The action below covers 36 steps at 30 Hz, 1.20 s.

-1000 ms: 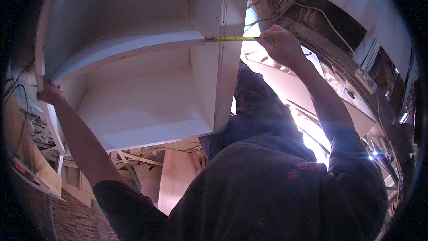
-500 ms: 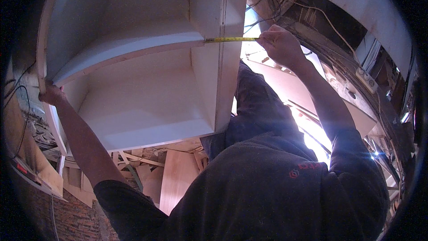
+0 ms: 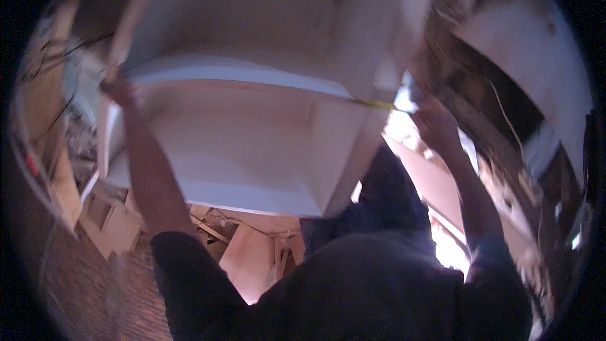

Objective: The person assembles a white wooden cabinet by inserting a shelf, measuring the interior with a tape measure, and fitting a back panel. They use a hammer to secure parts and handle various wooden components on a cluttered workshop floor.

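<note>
Since the earlier frame, the whole scene has turned clockwise in the head view: the left hand [image 3: 121, 93] now appears higher and farther right, the right hand [image 3: 434, 121] lower and farther right, and the white cabinet [image 3: 237, 142] between them has shifted rightward with its right end lowered. The right hand is closed, with the yellow tape measure [image 3: 377, 105] held at its fingers; glare and blur obscure the exact contact. The tape extends leftward from this hand, across the front of the cabinet's right side panel [image 3: 347, 142], to the right end of the middle shelf [image 3: 233, 68]. The left hand is positioned at the opposite end of the shelf, against the front edge of the left side panel [image 3: 129, 28]; its fingers are too blurred to tell whether they grip. The shelf divides the cabinet into an upper and a lower compartment, both open toward the person. Below the cabinet, the dark shirt [image 3: 353, 284] fills the lower centre. Loose boards [image 3: 249, 262] lie beyond the left upper arm. At the right, a pale cable [image 3: 505, 110] hangs beyond the right forearm, and a pinkish panel [image 3: 435, 180] lies between that forearm and the dark clothing.
</note>
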{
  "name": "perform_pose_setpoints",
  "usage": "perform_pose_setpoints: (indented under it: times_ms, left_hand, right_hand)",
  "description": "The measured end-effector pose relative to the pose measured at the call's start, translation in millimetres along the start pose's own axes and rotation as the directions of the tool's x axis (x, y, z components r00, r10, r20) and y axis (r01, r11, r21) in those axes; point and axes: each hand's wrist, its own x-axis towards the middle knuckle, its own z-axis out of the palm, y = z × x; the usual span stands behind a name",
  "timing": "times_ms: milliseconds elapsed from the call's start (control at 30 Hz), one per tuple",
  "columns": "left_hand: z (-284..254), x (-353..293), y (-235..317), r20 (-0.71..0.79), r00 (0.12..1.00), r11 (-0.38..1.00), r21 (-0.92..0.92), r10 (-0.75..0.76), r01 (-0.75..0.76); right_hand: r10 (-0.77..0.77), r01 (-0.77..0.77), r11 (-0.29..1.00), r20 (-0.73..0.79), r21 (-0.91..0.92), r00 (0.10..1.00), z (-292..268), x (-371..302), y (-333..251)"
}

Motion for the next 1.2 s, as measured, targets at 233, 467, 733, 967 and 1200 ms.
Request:
perform_pose_setpoints:
  times_ms: [233, 467, 733, 967, 1200]
  left_hand:
    - [24, -13, -11, -0.184, 0.979, 0.996, 0.028, 0.087, -0.083]
    - [10, -49, 52, -0.158, 0.975, 0.988, -0.048, -0.154, 0.148]
    - [5, -48, 55, -0.146, 0.972, 0.982, -0.071, -0.181, 0.173]
    - [22, -39, 32, -0.237, 0.968, 0.995, -0.076, -0.080, 0.063]
    - [17, -35, 28, -0.184, 0.982, 0.994, -0.110, -0.048, 0.028]
  right_hand:
    - [-0.105, 0.117, 0.991, -0.154, 0.070, 0.982, 27, 10, 15]
    - [-0.279, 0.267, 0.958, -0.122, -0.109, 0.952, 35, 21, 38]
    - [0.026, -0.068, 0.903, 0.104, 0.425, 0.994, 2, 11, 52]
    - [-0.277, 0.256, 0.807, -0.042, 0.531, 0.960, -58, 34, -94]
    - [-0.584, 0.574, 0.731, 0.095, -0.370, 0.806, 0, 80, -190]
